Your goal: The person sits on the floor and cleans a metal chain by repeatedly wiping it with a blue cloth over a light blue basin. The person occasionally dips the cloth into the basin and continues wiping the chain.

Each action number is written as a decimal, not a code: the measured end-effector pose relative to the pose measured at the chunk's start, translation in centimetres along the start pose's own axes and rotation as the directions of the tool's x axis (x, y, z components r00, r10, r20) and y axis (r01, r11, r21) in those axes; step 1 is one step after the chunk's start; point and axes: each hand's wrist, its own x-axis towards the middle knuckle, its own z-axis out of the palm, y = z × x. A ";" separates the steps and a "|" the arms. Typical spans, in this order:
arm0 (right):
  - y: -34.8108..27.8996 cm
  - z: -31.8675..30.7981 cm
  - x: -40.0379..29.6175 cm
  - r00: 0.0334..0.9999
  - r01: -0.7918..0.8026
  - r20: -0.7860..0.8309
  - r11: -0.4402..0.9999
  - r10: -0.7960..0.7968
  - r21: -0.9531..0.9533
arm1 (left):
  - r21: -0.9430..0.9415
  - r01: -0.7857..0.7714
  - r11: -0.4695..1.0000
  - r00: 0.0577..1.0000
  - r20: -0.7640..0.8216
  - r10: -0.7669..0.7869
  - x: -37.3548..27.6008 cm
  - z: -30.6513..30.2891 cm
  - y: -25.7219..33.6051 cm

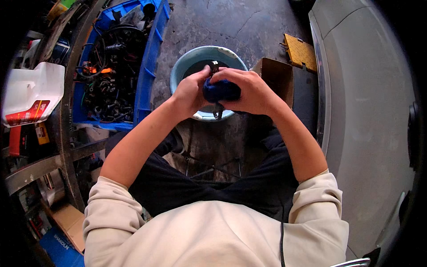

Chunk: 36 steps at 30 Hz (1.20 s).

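Over a light-blue basin [177, 68] on the floor, both my hands are closed around a dark blue cloth [220, 90]. My left hand [191, 91] grips it from the left with the thumb up. From the right, the curled fingers of my right hand [247, 88] wrap over it. A dark, shiny object [215, 66], perhaps a metal part, sticks out above the cloth between my fingertips. Below the cloth hangs a dark strip [218, 111] whose nature I cannot tell. Dark liquid seems to lie in the basin, mostly hidden by my hands.
At the left stands a blue plastic crate [146, 73] full of greasy metal parts and cables. A metal shelf frame [65, 133] holds a white plastic jug [36, 90]. On the right are an open cardboard box [277, 78], a yellow plate [301, 51] and a grey vehicle panel [363, 100].
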 end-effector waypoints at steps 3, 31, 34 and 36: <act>0.1 -0.9 0.0 1.000 -0.015 -0.003 0.999 0.015 0.042 | 0.256 -0.048 0.966 0.999 0.011 0.047 0.0 -0.8 -0.4; -0.4 1.5 -0.1 0.928 -0.134 -0.353 0.991 0.121 -0.012 | 0.035 -0.218 0.975 0.973 -0.071 0.220 1.2 -1.0 0.7; -1.0 2.5 0.1 0.941 -0.142 -0.322 0.984 0.100 -0.109 | 0.023 -0.226 0.974 0.960 -0.163 0.227 0.6 -0.7 0.9; -1.0 2.3 0.3 0.949 -0.129 -0.306 0.982 0.081 -0.139 | 0.001 -0.240 0.971 0.956 -0.172 0.237 0.8 -1.6 0.9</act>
